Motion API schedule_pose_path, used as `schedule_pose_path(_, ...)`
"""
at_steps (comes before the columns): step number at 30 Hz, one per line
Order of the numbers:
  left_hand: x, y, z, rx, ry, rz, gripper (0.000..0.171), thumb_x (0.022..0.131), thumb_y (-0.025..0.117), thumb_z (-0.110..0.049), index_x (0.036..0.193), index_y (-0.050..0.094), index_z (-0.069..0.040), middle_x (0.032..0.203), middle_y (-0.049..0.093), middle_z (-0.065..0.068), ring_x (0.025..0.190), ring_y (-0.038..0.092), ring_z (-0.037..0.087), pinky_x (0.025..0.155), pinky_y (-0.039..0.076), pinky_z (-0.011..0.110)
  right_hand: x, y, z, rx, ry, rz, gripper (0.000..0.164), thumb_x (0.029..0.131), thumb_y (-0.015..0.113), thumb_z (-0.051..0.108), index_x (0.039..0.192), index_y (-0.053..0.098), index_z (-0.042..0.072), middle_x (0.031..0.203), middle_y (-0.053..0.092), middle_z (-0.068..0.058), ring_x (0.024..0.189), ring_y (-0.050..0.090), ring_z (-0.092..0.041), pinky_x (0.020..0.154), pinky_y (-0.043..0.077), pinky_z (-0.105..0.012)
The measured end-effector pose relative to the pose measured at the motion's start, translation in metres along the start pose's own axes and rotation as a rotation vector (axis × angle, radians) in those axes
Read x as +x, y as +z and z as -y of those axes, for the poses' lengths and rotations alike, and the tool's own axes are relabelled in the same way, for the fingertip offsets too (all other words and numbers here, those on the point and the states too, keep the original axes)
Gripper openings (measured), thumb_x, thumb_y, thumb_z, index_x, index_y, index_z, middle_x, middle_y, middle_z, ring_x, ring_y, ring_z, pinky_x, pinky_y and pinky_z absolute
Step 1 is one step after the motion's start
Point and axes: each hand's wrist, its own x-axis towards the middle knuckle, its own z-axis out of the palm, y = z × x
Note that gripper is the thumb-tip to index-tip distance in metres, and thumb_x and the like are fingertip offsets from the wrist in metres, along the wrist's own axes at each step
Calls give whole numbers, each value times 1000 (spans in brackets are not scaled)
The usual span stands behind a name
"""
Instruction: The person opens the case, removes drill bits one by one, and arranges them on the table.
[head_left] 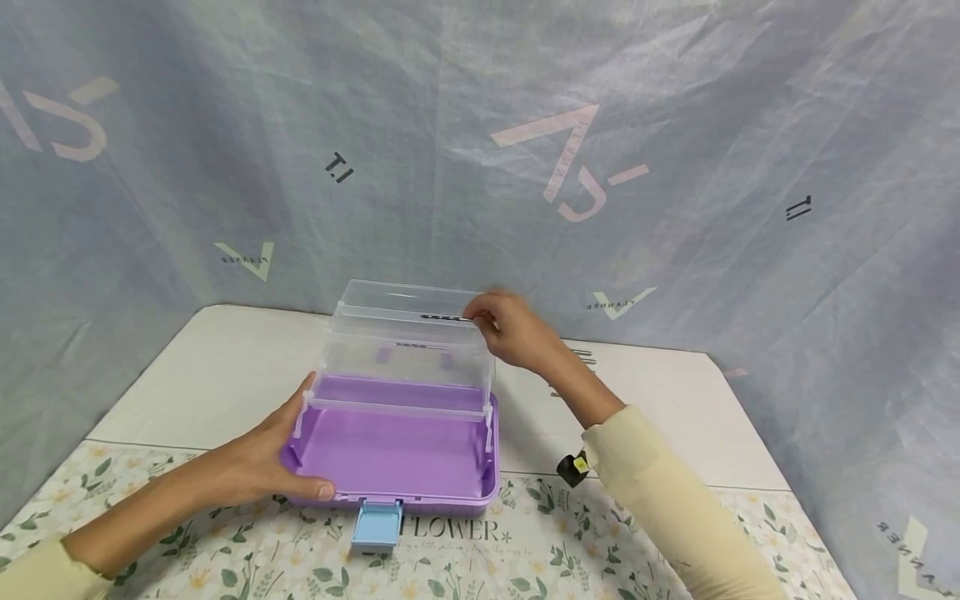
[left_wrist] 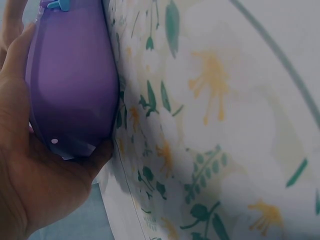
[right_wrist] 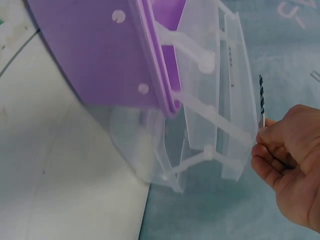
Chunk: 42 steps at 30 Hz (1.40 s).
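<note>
A purple storage box [head_left: 390, 454] stands with its clear fold-out trays [head_left: 405, 367] raised and a light blue latch [head_left: 377, 527] hanging at the front. My left hand [head_left: 266, 458] grips the box's left end, thumb along the front rim; in the left wrist view the fingers [left_wrist: 102, 152] wrap around that end. Over the top tray, my right hand [head_left: 513, 329] pinches a drill bit [head_left: 444, 317] by its plain shank, its dark spiral end pointing left. A second drill bit [head_left: 420, 346] shows through the clear plastic below it. The right wrist view shows the held bit [right_wrist: 261, 95] just outside the tray.
Several thin metal pieces [head_left: 582, 358] lie on the white table behind the right forearm, partly hidden by it. A small black and yellow object [head_left: 573, 468] is by the right cuff. Flower-printed cloth [head_left: 247, 542] covers the front; a grey curtain [head_left: 420, 167] hangs behind.
</note>
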Motion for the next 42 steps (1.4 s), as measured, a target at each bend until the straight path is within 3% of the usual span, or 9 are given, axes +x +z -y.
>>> schedule_pose_path(5, -1, -1, 0, 45, -3, -12, 162, 83, 102, -26, 176, -31, -23, 173, 14, 48, 128, 70, 35, 103, 65, 51, -9, -10, -7, 12, 24, -38, 25, 110, 60, -2, 123, 81, -2, 122, 80, -18, 109, 73, -33, 97, 64, -48)
schedule_pose_path(12, 0, -2, 2, 16, 2, -2, 162, 84, 101, -24, 176, -32, -25, 172, 17, 47, 126, 72, 33, 99, 65, 34, -26, -21, -19, 41, 81, -60, 26, 110, 58, -2, 123, 80, -1, 125, 80, -17, 113, 75, -35, 99, 64, -51)
schedule_pose_path(16, 0, -2, 1, 14, 2, -3, 162, 84, 101, -24, 176, -31, -25, 173, 17, 46, 126, 71, 33, 98, 64, 31, -36, -25, -26, 40, 126, -62, 26, 111, 59, 0, 126, 80, 1, 128, 79, -17, 116, 76, -36, 99, 65, -51)
schedule_pose_path(27, 0, -2, 2, 6, 2, 1, 161, 84, 101, -23, 176, -32, -25, 172, 18, 47, 126, 72, 34, 100, 66, 41, -61, -36, -43, 15, 200, -46, 26, 113, 59, 2, 128, 80, 5, 130, 78, -19, 114, 76, -35, 94, 63, -51)
schedule_pose_path(42, -1, -2, 1, 35, 11, -7, 160, 84, 101, -25, 176, -31, -24, 173, 23, 41, 130, 69, 34, 104, 61, 43, -98, -34, -74, -17, 186, -34, 22, 111, 61, -4, 122, 80, -1, 122, 79, -21, 106, 75, -35, 92, 63, -51)
